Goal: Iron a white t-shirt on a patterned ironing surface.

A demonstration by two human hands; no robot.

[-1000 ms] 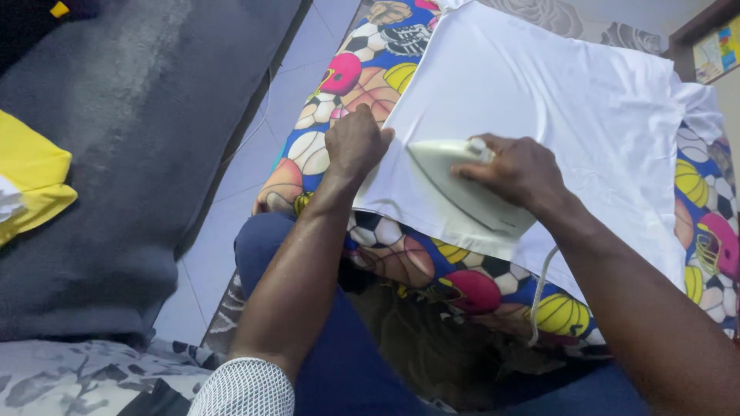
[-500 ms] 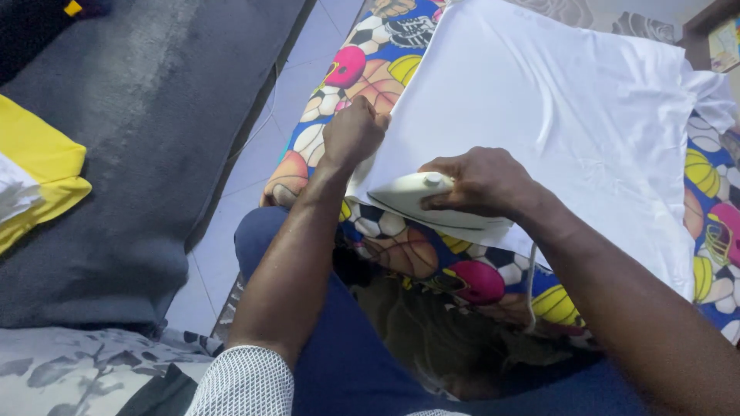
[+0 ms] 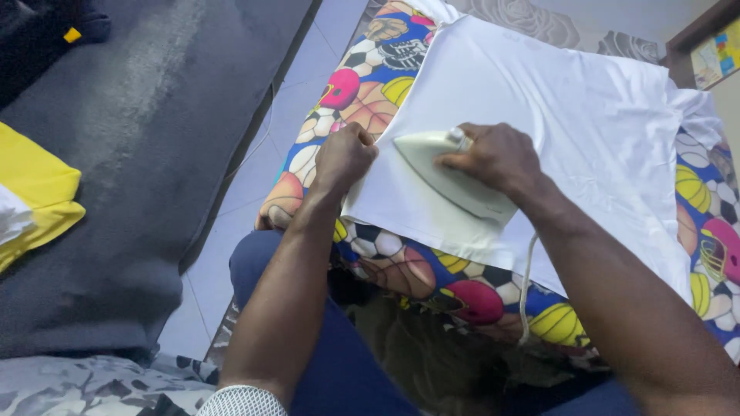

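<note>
Grey carpet point(image 3: 139, 154) fills the left of the room, with a strip of pale tile point(image 3: 254, 185) between it and a board point(image 3: 362, 85) covered in bright ball-patterned cloth. A white shirt point(image 3: 570, 123) lies spread over the board, its near edge hanging just past the board's near rim and its left edge running diagonally from the far end down to the near left corner. To the far right of the iron the shirt lies broad and open; to its left, only a narrow margin before the shirt's edge.

The right hand point(image 3: 493, 158) is closed around the handle of a pale iron point(image 3: 447, 181), whose tip points far-left and whose cord point(image 3: 526, 285) drops off the near edge. The left hand point(image 3: 344, 156) is curled into a fist, pinching the shirt's left edge, just beside the iron's tip; its forearm runs straight up from the lap. A yellow cloth point(image 3: 35, 192) lies at the far left on the carpet.

Against half a second ago, the iron has moved farther up the shirt from the near corner, and the left hand sits slightly nearer.
</note>
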